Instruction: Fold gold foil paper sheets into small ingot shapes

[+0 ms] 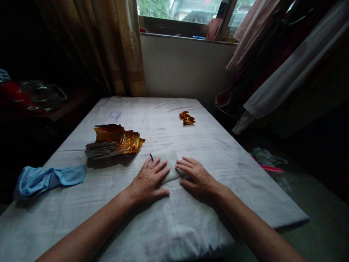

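Observation:
A pale sheet of paper [169,160] lies flat on the cloth-covered table between my hands. My left hand [149,179] rests palm down over its left side, fingers stretched out, with a thin dark edge sticking up just beyond the fingertips. On the sheet's right edge lie the fingertips of my right hand [198,176], the fingers extended and the thumb below. To the left stands a stack of gold foil papers [120,142], partly curled. Two small folded gold foil pieces [187,118] sit farther back on the right.
A blue cloth [49,179] lies on the left of the white-covered table [114,218]. Beyond the table's far edge are a curtain [120,51] and a window. Clothes [286,72] hang at the right, and a plastic bag [268,158] is below the right edge.

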Tool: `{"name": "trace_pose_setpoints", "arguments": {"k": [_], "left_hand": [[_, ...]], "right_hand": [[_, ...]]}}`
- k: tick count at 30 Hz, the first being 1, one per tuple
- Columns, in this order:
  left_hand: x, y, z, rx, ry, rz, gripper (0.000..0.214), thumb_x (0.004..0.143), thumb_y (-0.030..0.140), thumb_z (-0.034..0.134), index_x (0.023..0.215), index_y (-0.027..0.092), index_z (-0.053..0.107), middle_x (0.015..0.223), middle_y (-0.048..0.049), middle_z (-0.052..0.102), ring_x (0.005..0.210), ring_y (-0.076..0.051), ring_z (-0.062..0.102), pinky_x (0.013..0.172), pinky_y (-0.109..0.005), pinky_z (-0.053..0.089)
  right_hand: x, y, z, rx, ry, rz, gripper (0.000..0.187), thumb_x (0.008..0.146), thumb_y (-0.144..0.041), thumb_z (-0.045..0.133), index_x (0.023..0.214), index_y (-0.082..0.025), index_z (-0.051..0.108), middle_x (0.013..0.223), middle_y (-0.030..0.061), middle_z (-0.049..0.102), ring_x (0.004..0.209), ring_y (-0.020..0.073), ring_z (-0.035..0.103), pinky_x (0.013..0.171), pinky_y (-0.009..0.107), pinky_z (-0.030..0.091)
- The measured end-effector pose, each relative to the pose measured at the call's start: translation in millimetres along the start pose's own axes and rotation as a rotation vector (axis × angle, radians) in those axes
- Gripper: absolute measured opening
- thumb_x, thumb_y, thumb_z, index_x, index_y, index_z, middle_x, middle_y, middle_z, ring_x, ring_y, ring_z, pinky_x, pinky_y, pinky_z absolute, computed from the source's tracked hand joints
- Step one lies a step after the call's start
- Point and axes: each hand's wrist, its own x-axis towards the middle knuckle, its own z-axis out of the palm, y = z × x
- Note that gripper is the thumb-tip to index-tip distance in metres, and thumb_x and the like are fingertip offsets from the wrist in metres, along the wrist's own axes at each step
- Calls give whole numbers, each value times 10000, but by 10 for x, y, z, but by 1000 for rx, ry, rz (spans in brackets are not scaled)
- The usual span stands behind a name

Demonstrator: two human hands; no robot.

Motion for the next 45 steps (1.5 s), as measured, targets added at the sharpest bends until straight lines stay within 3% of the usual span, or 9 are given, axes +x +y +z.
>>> {"name": "trace_pose_setpoints", "arguments": {"k": [8, 14, 18, 22, 26, 31, 36, 40, 45], "left_hand": [[48, 31, -32, 130, 80, 59, 424, 916, 558, 578, 1084, 177, 660, 1168, -117, 707, 1068, -272, 654, 1027, -458, 405], [29, 140, 3, 162, 146, 103, 241, 1001, 359, 469, 983, 183, 633, 947, -79, 707, 868, -202, 655, 895, -363, 469], [26, 146, 12, 189, 173, 79, 245, 999, 277, 451, 860, 184, 629, 795, -51, 691, 749, -192, 644, 775, -325, 485], [12, 84, 19, 86, 237, -5, 250, 991, 307, 464, 887, 196, 662, 792, -48, 713, 731, -196, 664, 714, -308, 491], [-16, -25, 17, -57, 240, -92, 270, 991, 398, 477, 983, 213, 673, 883, -46, 750, 790, -193, 703, 752, -299, 514], [-52, -119, -21, -217, 199, -96, 353, 894, 486, 624, 1112, 209, 624, 1014, -65, 754, 912, -218, 710, 824, -315, 526], [-53, -26, -19, -350, 272, -305, 178, 960, 337, 492, 1017, 230, 621, 781, 10, 717, 666, -150, 676, 656, -238, 487], [-12, 43, 13, -373, 297, -438, 320, 938, 318, 517, 1242, 226, 562, 654, 51, 654, 564, -139, 634, 581, -223, 450], [39, -11, 52, -334, 340, -502, 520, 916, 267, 542, 1417, 221, 414, 908, 11, 712, 522, -104, 597, 615, -237, 513]], "right_hand": [[17, -39, -17, -32, -15, -75, 405, 827, -258, 676, 1227, -202, 641, 1317, 115, 641, 1274, 316, 532, 1077, 526, 382], [-39, -97, 29, -44, 32, -99, 400, 836, -257, 663, 1231, -206, 634, 1288, 117, 657, 1245, 282, 558, 1078, 511, 378], [-67, -125, 53, -66, 74, -130, 385, 850, -245, 653, 1229, -183, 622, 1222, 117, 689, 1184, 264, 594, 1047, 477, 412], [-58, -126, 83, -96, 133, -154, 357, 866, -247, 627, 1214, -170, 608, 1132, 128, 715, 1096, 244, 635, 1016, 452, 436], [-5, -118, 111, -65, 186, -152, 173, 927, -239, 554, 1066, -184, 641, 980, 91, 740, 977, 213, 669, 982, 411, 444], [89, -144, 99, 48, 239, -39, 216, 975, -226, 470, 877, -213, 663, 876, 42, 744, 831, 168, 675, 952, 365, 435], [151, -201, 45, 100, 150, 128, 260, 962, -242, 467, 807, -205, 673, 777, 41, 718, 758, 170, 647, 784, 295, 455], [215, -244, 54, 68, 119, 289, 263, 951, -271, 480, 780, -206, 669, 738, 32, 707, 723, 167, 639, 710, 265, 422], [359, -341, 126, -62, 146, 476, 287, 987, -309, 445, 818, -213, 657, 744, 33, 717, 681, 165, 651, 618, 254, 359]]}}
